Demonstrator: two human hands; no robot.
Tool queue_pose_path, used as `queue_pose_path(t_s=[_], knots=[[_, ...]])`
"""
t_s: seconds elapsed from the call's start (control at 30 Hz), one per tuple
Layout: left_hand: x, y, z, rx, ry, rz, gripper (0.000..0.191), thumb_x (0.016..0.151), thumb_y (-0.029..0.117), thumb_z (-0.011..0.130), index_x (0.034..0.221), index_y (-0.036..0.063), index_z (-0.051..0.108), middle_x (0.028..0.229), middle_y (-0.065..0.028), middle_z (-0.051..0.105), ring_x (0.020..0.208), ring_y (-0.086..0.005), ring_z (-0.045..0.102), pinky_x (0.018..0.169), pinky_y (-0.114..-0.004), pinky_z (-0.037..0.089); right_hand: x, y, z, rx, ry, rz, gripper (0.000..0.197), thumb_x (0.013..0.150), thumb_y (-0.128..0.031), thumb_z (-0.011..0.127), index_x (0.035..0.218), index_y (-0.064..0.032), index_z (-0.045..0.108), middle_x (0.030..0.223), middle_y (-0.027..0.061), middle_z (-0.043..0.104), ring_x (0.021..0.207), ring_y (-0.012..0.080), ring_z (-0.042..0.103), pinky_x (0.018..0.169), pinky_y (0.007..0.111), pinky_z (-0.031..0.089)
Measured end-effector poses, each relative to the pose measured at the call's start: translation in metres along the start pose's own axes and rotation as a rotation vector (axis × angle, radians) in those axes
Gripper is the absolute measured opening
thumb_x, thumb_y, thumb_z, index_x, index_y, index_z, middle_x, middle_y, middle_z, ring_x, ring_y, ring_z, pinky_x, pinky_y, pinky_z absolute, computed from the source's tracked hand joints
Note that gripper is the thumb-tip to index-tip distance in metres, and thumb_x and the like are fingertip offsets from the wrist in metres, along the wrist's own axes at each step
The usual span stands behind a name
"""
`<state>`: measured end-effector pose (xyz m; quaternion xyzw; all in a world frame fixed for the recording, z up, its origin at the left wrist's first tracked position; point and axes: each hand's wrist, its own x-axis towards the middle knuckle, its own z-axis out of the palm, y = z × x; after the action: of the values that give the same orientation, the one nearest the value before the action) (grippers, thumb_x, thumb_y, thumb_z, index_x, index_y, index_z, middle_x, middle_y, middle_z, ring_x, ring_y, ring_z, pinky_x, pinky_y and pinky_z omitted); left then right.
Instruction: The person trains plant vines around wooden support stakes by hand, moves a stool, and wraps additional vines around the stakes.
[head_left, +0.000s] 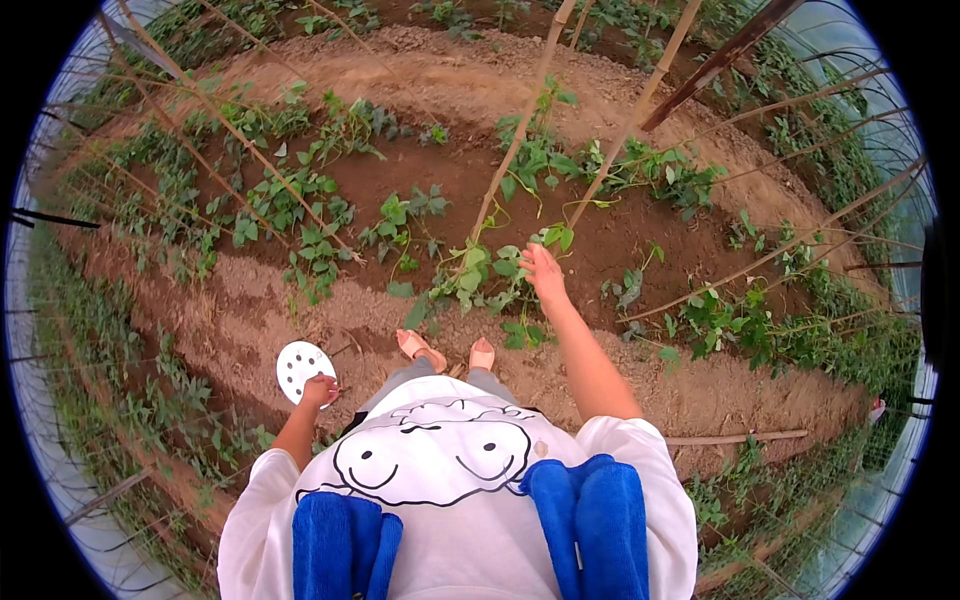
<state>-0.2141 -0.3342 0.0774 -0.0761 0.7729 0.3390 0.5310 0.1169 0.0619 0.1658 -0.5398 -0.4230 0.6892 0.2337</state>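
Observation:
My left hand (321, 389) grips the lower right edge of a white round disc (294, 365). Several dark round spots mark the disc; I cannot tell whether they are holes. On the other side, my right hand (545, 276) is stretched out over the planted bed with its fingers extended and a little apart. Its fingertips are close to the green leaves of a climbing bean-like plant (471, 274); whether they touch a leaf is unclear. That plant grows at the foot of a bamboo pole (517, 142). A second bamboo pole (626, 135) leans just beyond the hand.
My sandalled feet (420, 350) stand on the dry soil path (360, 322). Thin stakes (247, 142) slant over the bed at left, and another stake (720, 289) at right. A stick (739, 437) lies on the path. Plastic greenhouse film (847, 45) curves around the sides.

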Motion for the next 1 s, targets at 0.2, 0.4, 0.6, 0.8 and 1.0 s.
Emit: queue_pose_path(t_s=[0.2, 0.4, 0.6, 0.8, 1.0], knots=[[-0.008, 0.007, 0.025, 0.081, -0.02, 0.089, 0.01, 0.072, 0.005, 0.046, 0.078, 0.0009, 0.052, 0.063, -0.0087, 0.055, 0.048, -0.0149, 0.052, 0.036, -0.025, 0.04, -0.062, 0.203, -0.094, -0.839, -0.122, 0.124, 0.033, 0.08, -0.033, 0.046, 0.084, -0.0017, 0.056, 0.079, 0.0102, 0.059, 0.07, 0.0206, 0.056, 0.062, 0.03, 0.043], [-0.029, 0.039, 0.054, 0.158, -0.042, 0.11, 0.008, 0.072, 0.005, 0.046, 0.077, 0.0027, 0.052, 0.062, -0.0066, 0.054, 0.048, -0.0144, 0.052, 0.039, -0.024, 0.041, -0.164, 0.283, -0.215, -0.321, 0.399, 0.851, 0.024, 0.075, -0.023, 0.043, 0.082, -0.0049, 0.057, 0.077, 0.0154, 0.059, 0.068, 0.0253, 0.058, 0.061, 0.036, 0.046], [-0.019, 0.054, 0.063, 0.25, -0.05, 0.112, 0.009, 0.075, 0.006, 0.046, 0.08, 0.0063, 0.053, 0.066, -0.0043, 0.055, 0.052, -0.0134, 0.053, 0.043, -0.024, 0.043, -0.157, 0.26, -0.26, -0.186, 0.553, 0.745, 0.024, 0.079, -0.023, 0.041, 0.087, -0.0033, 0.051, 0.072, 0.0088, 0.055, 0.057, 0.0195, 0.054, 0.046, 0.032, 0.043], [-0.037, 0.059, 0.082, 0.219, -0.077, 0.169, 0.007, 0.078, 0.012, 0.049, 0.08, 0.0068, 0.053, 0.07, -0.0038, 0.055, 0.055, -0.0118, 0.053, 0.042, -0.023, 0.041, -0.094, 0.22, -0.214, 0.001, 0.424, 0.449, 0.02, 0.079, -0.016, 0.042, 0.095, -0.0063, 0.05, 0.076, 0.0077, 0.057, 0.06, 0.0157, 0.054, 0.044, 0.028, 0.042], [-0.059, 0.042, 0.08, 0.25, -0.029, 0.175, 0.01, 0.076, 0.014, 0.051, 0.082, 0.0061, 0.054, 0.069, -0.0033, 0.056, 0.055, -0.0116, 0.054, 0.043, -0.022, 0.04, -0.064, 0.234, -0.187, -0.204, 0.199, 0.389, 0.023, 0.08, -0.02, 0.044, 0.097, -0.0053, 0.048, 0.078, 0.0095, 0.057, 0.056, 0.016, 0.055, 0.044, 0.027, 0.043]])
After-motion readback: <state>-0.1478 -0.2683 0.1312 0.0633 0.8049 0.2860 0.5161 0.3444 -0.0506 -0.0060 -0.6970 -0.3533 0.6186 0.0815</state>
